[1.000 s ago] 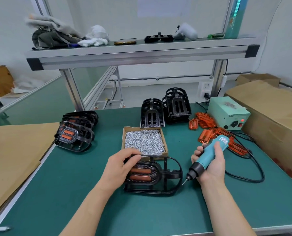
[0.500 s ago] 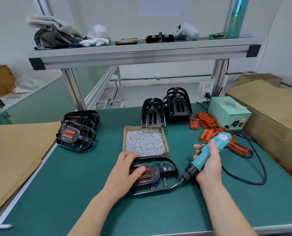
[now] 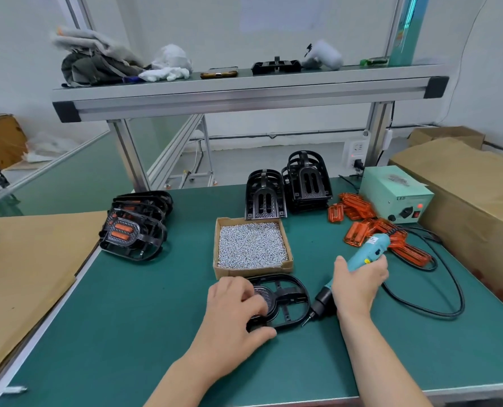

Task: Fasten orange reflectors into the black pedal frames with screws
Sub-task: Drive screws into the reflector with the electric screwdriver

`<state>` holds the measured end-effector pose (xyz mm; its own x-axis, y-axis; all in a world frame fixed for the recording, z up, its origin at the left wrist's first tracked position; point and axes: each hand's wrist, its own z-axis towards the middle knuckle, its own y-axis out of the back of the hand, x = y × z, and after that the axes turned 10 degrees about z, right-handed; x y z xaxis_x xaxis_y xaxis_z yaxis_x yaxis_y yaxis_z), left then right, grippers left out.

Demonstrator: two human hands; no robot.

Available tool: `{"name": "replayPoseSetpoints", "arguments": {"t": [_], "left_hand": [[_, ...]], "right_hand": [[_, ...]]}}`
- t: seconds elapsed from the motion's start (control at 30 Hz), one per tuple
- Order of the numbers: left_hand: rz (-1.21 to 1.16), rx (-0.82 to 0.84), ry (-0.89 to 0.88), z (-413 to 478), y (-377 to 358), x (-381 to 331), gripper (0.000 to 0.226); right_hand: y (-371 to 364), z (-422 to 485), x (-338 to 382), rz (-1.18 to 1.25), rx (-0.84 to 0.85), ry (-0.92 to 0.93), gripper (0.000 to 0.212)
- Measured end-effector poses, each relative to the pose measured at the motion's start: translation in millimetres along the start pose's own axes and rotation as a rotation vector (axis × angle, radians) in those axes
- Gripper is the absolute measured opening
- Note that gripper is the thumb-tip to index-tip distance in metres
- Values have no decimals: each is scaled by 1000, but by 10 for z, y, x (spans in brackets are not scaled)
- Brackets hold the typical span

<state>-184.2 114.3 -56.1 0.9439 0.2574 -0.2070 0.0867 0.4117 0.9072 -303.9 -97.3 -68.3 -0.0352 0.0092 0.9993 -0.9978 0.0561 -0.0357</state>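
A black pedal frame [image 3: 288, 301] lies flat on the green table in front of me. My left hand [image 3: 235, 315] grips its left end, fingers curled over the top and thumb at the near edge, hiding its reflectors. My right hand [image 3: 358, 286] holds a teal electric screwdriver [image 3: 364, 257], its black tip close to the frame's right edge. A cardboard box of silver screws [image 3: 251, 245] stands just behind the frame. Loose orange reflectors [image 3: 361, 224] are heaped at the right.
Finished pedals with orange reflectors [image 3: 135, 227] are stacked at the left. Two stacks of bare black frames [image 3: 285, 189] stand at the back. A green power unit [image 3: 397, 198] and its black cable [image 3: 438, 301] lie at the right, beside large cardboard boxes [image 3: 476, 195]. An aluminium shelf [image 3: 244, 92] spans overhead.
The pedal frame has been tipped from standing on its edge to lying flat. My left hand shifted from its top onto its left end. The screwdriver stayed near the frame's right edge.
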Motion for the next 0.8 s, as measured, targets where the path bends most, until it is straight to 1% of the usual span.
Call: {"name": "replayPoseSetpoints", "arguments": {"t": [0.1, 0.2, 0.27, 0.37, 0.5, 0.6, 0.73, 0.8], "left_hand": [[109, 15, -111, 13, 15, -64, 17], [203, 62, -165, 12, 14, -117, 8], [246, 86, -167, 19, 20, -149, 7], [270, 75, -173, 30, 50, -174, 5], [220, 38, -155, 12, 160, -140, 5], [164, 21, -130, 15, 283, -97, 4], [86, -14, -96, 51, 448, -49, 3], [38, -35, -64, 73, 512, -22, 4]], "right_hand": [[21, -43, 29, -32, -44, 28, 91], [38, -79, 33, -115, -71, 138, 88], [51, -77, 28, -174, -76, 188, 80], [75, -78, 15, -230, -65, 297, 58], [57, -116, 30, -182, -42, 459, 35], [48, -123, 23, -164, -1, 509, 21], [49, -133, 40, -126, 22, 554, 18], [39, -143, 50, -125, 17, 547, 18]]}}
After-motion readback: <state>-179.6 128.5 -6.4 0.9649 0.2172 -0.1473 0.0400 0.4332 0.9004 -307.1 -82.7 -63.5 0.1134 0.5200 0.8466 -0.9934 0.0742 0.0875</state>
